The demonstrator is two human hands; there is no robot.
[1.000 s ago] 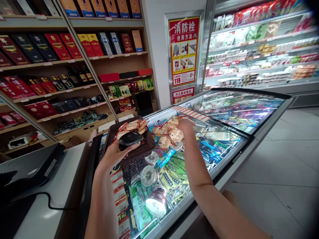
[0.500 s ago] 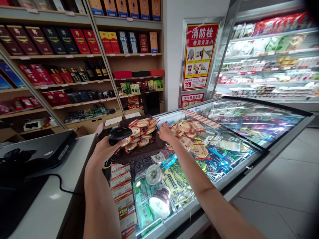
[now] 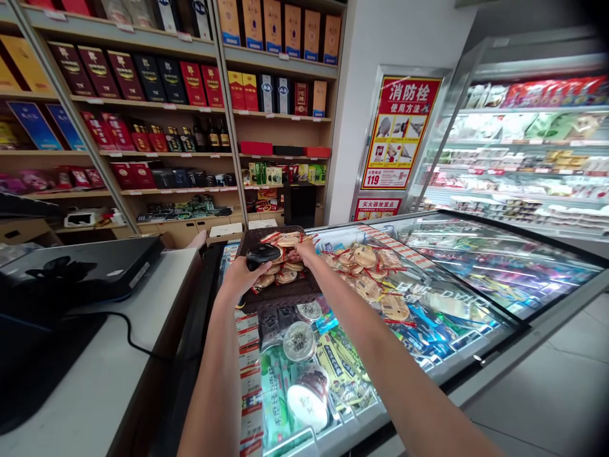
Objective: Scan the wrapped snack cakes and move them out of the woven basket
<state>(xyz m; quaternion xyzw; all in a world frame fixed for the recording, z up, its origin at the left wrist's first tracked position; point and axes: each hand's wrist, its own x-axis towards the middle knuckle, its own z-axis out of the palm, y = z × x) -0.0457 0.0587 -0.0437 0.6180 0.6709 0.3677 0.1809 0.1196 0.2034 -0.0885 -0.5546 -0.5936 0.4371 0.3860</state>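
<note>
My left hand (image 3: 242, 278) is wrapped round a black handheld barcode scanner (image 3: 263, 254), its head over the left side of a dark brown woven basket (image 3: 278, 297). Flat round biscuits in clear, red-edged packets (image 3: 287, 277) are piled in the basket. Over the pile's right side, my right hand (image 3: 304, 249) has its fingers curled on one of these biscuit packets; the fingertips are partly hidden. More such biscuit packets (image 3: 365, 285) lie loose on the glass freezer lid, to the right of the basket and beside my right forearm.
The basket rests on a glass-topped chest freezer (image 3: 504, 343) with ice creams inside. A white counter (image 3: 118, 362) at the left bears a dark flat device (image 3: 95, 270) and a black cable (image 3: 129, 333). Shelves of boxed bottles (image 3: 176, 82) and a lit chiller (image 3: 533, 146) stand behind.
My right hand has gone from the basket's right edge onto the packets inside it. My left hand still grips the scanner. The camera view has shifted.
</note>
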